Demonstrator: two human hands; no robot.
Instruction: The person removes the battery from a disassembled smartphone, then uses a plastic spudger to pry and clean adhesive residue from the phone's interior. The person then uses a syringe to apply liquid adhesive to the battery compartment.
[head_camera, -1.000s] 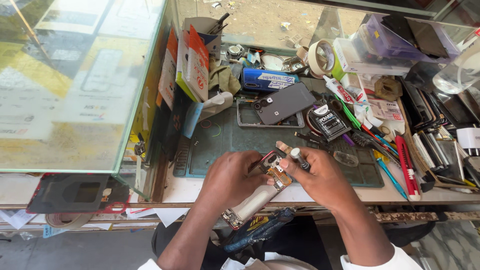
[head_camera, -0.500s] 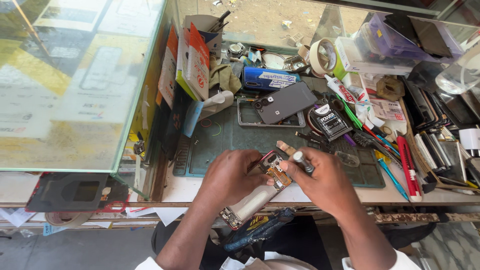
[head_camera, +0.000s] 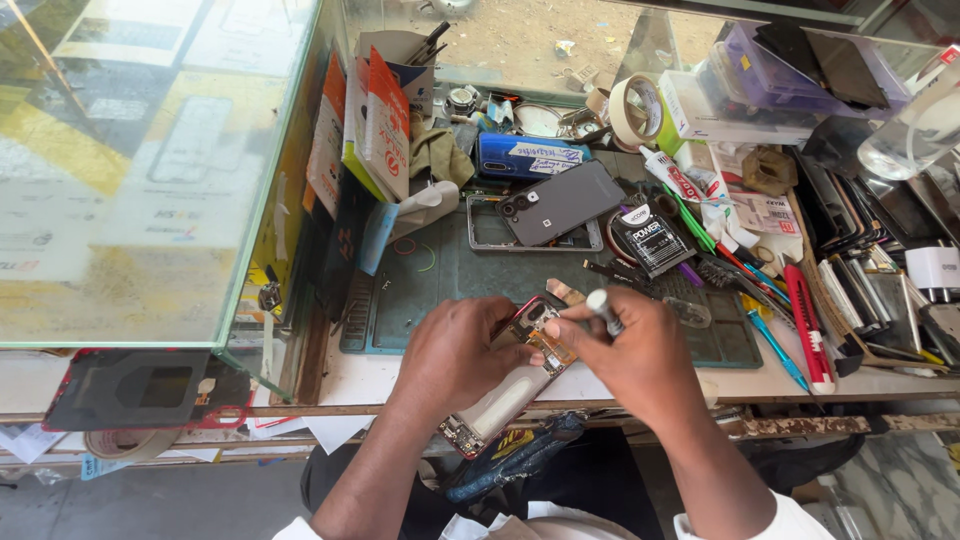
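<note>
Opened phone (head_camera: 505, 395) gripped in left hand (head_camera: 455, 355) over the tabletop (head_camera: 350, 378) edge, back cover already off, innards bare. Right hand (head_camera: 640, 355) closed on a small tool (head_camera: 603, 308) at the phone's upper end; work there seemingly midway, nothing refitted yet. Beyond, on green mat (head_camera: 440, 280): grey phone (head_camera: 560, 202), empty frame (head_camera: 480, 232), battery (head_camera: 652, 238). Farther: tape roll (head_camera: 632, 110).

Left hand (head_camera: 455, 350) is gripping an opened phone (head_camera: 510, 385), tilted over the tabletop (head_camera: 360, 375) edge. Right hand (head_camera: 640, 355) is holding a small silver-tipped tool (head_camera: 603, 309) just above the phone's upper end. Green work mat (head_camera: 460, 280) is lying beyond, dark phone back cover (head_camera: 560, 203) resting on it.
</note>
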